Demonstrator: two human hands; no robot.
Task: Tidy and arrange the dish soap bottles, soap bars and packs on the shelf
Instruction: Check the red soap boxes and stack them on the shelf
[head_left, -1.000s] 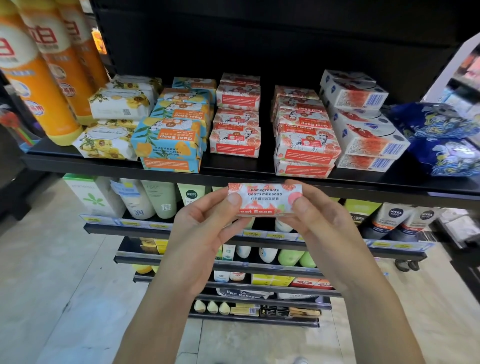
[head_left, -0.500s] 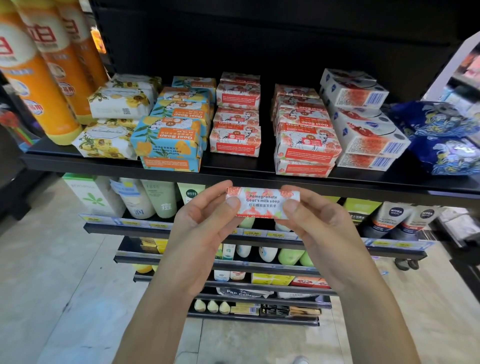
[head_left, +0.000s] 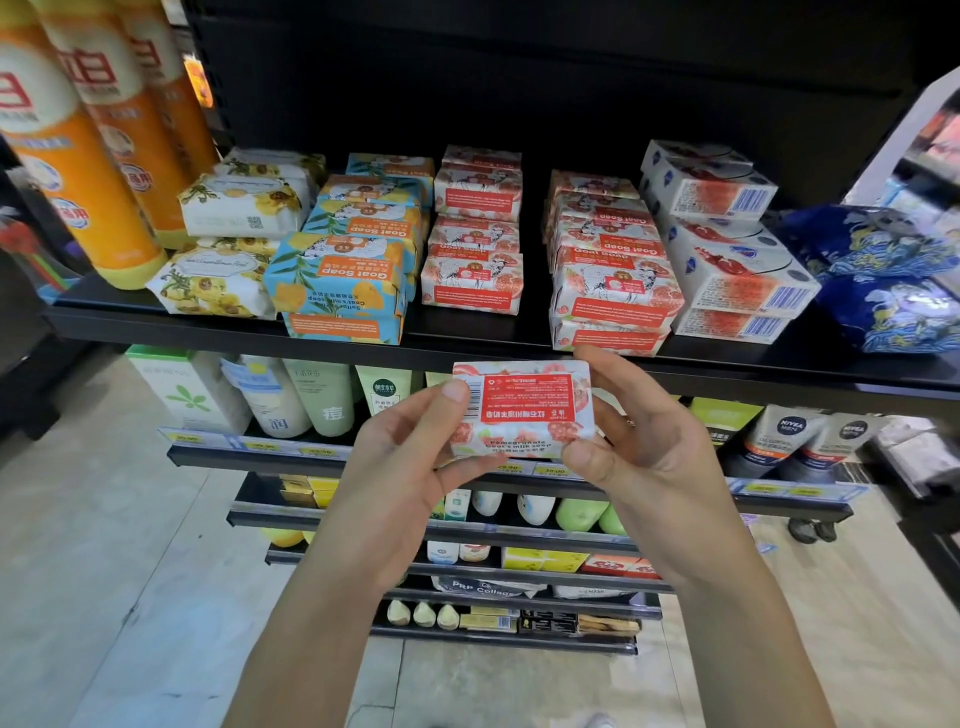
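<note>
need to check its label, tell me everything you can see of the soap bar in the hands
The rectangular, paper-wrapped pomegranate soap bar is white with pink-red fruit prints, a red text panel upside down, a barcode at its left end and "Pomegranate Goat's milk soap" on its near edge. The left hand and right hand pinch its ends just below the black shelf edge.

the soap bar (head_left: 522, 410) has been tipped over in the hands, just below the shelf's front edge (head_left: 234, 338). a second ago its narrow side with the "pomegranate goat's milk soap" lettering faced the camera; now the broad face with the red panel and barcode does, and that lettering sits along the bottom. the left hand (head_left: 410, 467) has moved its thumb onto the barcode end, and the right hand (head_left: 639, 452) now has its thumb at the lower right corner.
</note>
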